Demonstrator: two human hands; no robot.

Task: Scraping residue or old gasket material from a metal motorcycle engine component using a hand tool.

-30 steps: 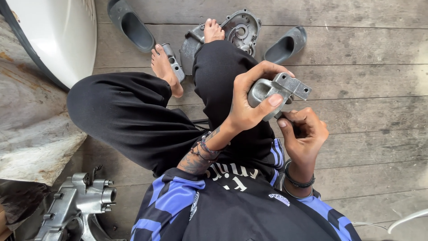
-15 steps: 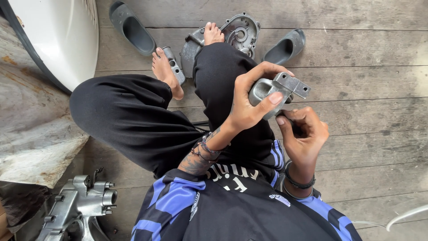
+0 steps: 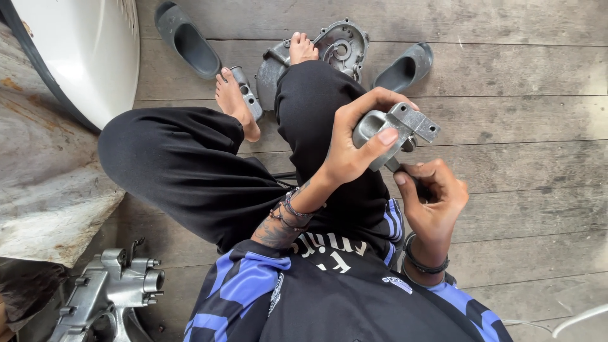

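I am sitting on the wooden plank floor (image 3: 519, 76) with my legs in black trousers drawn up in front of me. My left hand (image 3: 351, 149) is wrapped around a small grey cast-metal part (image 3: 396, 130) with a flanged, bolt-holed end, holding it up over my right knee; my thumb lies across its near face and my fingers curl over the far side. My right hand (image 3: 430, 196) sits just below and to the right of the part, its fingers curled in a loose clench right against the part's underside. Something dark seems to be pinched in there, but I cannot tell what it is.

Farther off, by my bare feet, a round grey engine cover (image 3: 339, 44) lies flat on the planks, partly hidden by my right foot. A narrow grey metal piece (image 3: 246, 92) lies just beside my left foot. Two dark grey slippers rest on the floor: one (image 3: 187, 41) to the far left, the other (image 3: 405, 66) right of the engine cover. A white curved body panel (image 3: 76, 50) fills the far left corner. Near my left side, at the bottom left, stands a silver metal engine casting (image 3: 111, 291) with bolts and ports.
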